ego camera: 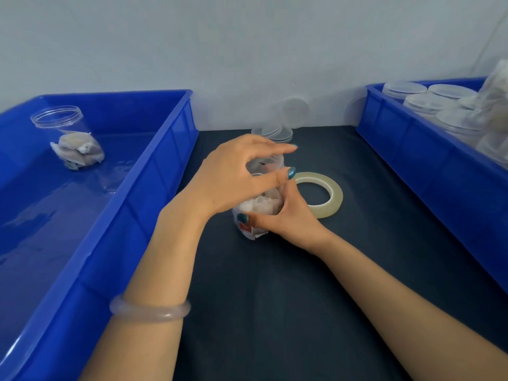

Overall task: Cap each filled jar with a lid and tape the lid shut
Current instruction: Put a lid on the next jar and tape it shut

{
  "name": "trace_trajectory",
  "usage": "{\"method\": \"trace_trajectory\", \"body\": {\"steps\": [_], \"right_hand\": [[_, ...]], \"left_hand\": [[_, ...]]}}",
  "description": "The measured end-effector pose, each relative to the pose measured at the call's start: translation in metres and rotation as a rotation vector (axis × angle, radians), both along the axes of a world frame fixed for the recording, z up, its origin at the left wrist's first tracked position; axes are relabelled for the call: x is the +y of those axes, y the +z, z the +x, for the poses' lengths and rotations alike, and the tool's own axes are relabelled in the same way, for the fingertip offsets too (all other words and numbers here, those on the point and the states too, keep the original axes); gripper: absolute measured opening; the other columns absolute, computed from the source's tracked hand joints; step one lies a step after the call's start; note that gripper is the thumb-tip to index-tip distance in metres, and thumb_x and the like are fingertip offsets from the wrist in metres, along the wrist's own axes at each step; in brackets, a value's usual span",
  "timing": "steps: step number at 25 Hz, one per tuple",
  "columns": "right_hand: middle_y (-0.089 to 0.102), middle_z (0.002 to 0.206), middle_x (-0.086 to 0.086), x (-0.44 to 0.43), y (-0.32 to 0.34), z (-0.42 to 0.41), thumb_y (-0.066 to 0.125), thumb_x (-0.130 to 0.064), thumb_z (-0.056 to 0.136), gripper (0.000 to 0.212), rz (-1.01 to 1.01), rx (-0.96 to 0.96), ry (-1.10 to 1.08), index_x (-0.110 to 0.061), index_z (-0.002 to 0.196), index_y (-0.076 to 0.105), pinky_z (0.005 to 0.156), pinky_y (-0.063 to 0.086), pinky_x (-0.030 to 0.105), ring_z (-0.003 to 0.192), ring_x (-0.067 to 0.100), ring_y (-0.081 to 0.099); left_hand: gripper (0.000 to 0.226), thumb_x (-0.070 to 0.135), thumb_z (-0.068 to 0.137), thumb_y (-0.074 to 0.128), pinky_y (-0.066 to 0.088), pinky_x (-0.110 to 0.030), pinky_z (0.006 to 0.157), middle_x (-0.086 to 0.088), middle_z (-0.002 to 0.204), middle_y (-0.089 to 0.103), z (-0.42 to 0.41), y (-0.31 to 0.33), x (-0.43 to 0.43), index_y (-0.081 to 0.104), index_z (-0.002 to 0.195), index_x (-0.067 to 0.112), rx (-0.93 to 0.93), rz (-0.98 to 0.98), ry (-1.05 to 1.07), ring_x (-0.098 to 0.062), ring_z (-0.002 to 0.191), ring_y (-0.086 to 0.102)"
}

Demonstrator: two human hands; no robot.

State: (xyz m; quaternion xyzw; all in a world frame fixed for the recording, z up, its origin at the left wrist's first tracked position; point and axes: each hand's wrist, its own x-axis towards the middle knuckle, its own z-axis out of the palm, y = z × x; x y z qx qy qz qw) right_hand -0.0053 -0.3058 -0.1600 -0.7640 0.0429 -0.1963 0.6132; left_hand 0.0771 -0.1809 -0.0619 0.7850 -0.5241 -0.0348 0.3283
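A clear filled jar [258,207] stands on the dark mat in the middle. My right hand [291,215] grips its lower body from the right, thumb across the front. My left hand [236,174] curls over the jar's top, fingers and thumb around the rim; whether a lid sits under it is hidden. A roll of clear tape [334,195] lies flat just right of the jar. A small stack of clear lids [275,133] rests behind the jar. Another filled jar [68,138] with no lid stands in the left blue bin.
The left blue bin [143,193] holds only that one jar. The right blue bin [412,149] is packed with capped clear jars [428,103] and a plastic bag. More lids [297,110] lean on the wall behind. Dark mat [275,298] covers the table between the bins.
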Motion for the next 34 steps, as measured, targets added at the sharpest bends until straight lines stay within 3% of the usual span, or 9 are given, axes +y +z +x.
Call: {"method": "trace_trajectory", "body": {"steps": [6,11,15,17,20,25,28,30,34], "right_hand": [[0.052,0.137,-0.003,0.003,0.004,-0.001,0.083,-0.003,0.076,0.083,-0.040,-0.031,-0.019,-0.012,0.140,0.031,0.096,0.045,0.015,0.126,-0.002,0.051],[0.061,0.118,-0.017,0.012,0.008,-0.005,0.078,-0.027,0.062,0.080,-0.066,-0.037,-0.072,-0.025,0.131,0.037,0.088,0.049,0.017,0.113,-0.003,0.059],[0.067,0.117,-0.008,0.014,0.020,-0.012,0.078,-0.040,0.059,0.075,-0.123,-0.006,-0.090,-0.022,0.126,0.049,0.096,0.053,0.042,0.112,0.009,0.064],[0.070,0.113,-0.005,0.011,0.025,-0.016,0.078,-0.038,0.064,0.062,-0.052,0.013,0.066,-0.020,0.119,0.057,0.096,0.053,0.039,0.108,0.012,0.066],[0.073,0.093,-0.008,0.010,0.033,-0.026,0.079,-0.040,0.064,0.036,0.329,0.051,0.417,-0.028,0.098,0.075,0.088,0.054,0.031,0.092,0.011,0.068],[0.072,0.094,0.007,0.013,0.030,-0.032,0.093,-0.052,0.044,0.065,0.634,0.093,0.533,-0.014,0.095,0.076,0.091,0.051,0.039,0.090,0.021,0.067],[0.074,0.098,0.001,0.007,0.043,-0.034,0.078,-0.055,0.064,0.050,0.415,0.196,0.426,-0.021,0.100,0.073,0.088,0.056,0.033,0.095,0.016,0.069],[0.074,0.095,-0.013,-0.005,0.053,-0.034,0.060,-0.057,0.085,0.028,0.048,0.176,0.224,-0.036,0.099,0.073,0.078,0.053,0.019,0.091,0.002,0.069],[0.063,0.116,-0.018,-0.052,0.053,-0.042,0.062,-0.055,0.087,0.041,-0.772,0.356,-0.178,-0.031,0.121,0.061,0.092,0.047,0.030,0.112,0.005,0.056]], "left_hand": [[0.038,0.066,0.086,0.055,0.049,-0.037,0.088,0.020,0.127,0.056,-0.013,-0.002,-0.010,0.058,0.123,0.059,-0.124,0.044,0.251,-0.007,0.119,0.052],[0.047,0.067,0.084,0.056,0.049,-0.039,0.083,0.010,0.130,0.055,-0.026,-0.007,-0.020,0.058,0.127,0.050,-0.184,0.095,0.433,-0.018,0.117,0.053],[0.032,0.060,0.082,0.062,0.048,-0.032,0.090,0.021,0.119,0.060,-0.019,-0.003,-0.007,0.065,0.113,0.055,-0.064,0.011,0.269,-0.003,0.114,0.055],[0.031,0.050,0.081,0.064,0.050,-0.029,0.097,0.022,0.114,0.068,-0.008,0.001,0.006,0.070,0.111,0.051,0.151,-0.028,0.031,0.003,0.113,0.060],[0.034,0.036,0.087,0.064,0.053,-0.025,0.092,0.004,0.119,0.071,0.003,0.006,0.024,0.072,0.120,0.030,0.602,-0.143,-0.366,-0.012,0.115,0.065],[0.037,0.032,0.084,0.060,0.055,-0.031,0.087,-0.007,0.119,0.070,0.004,-0.008,0.019,0.073,0.118,0.022,0.727,-0.265,-0.432,-0.024,0.112,0.067],[0.036,0.029,0.082,0.062,0.056,-0.036,0.089,-0.006,0.121,0.070,0.010,-0.010,0.022,0.073,0.114,0.018,0.758,-0.370,-0.391,-0.025,0.113,0.066],[0.028,0.026,0.086,0.066,0.055,-0.037,0.094,-0.003,0.121,0.070,0.014,-0.009,0.024,0.073,0.111,0.017,0.661,-0.433,-0.279,-0.024,0.115,0.066],[0.015,0.019,0.088,0.073,0.051,-0.023,0.096,0.012,0.112,0.073,0.005,-0.010,0.016,0.074,0.101,0.027,0.335,-0.407,-0.107,-0.005,0.113,0.064]]}}
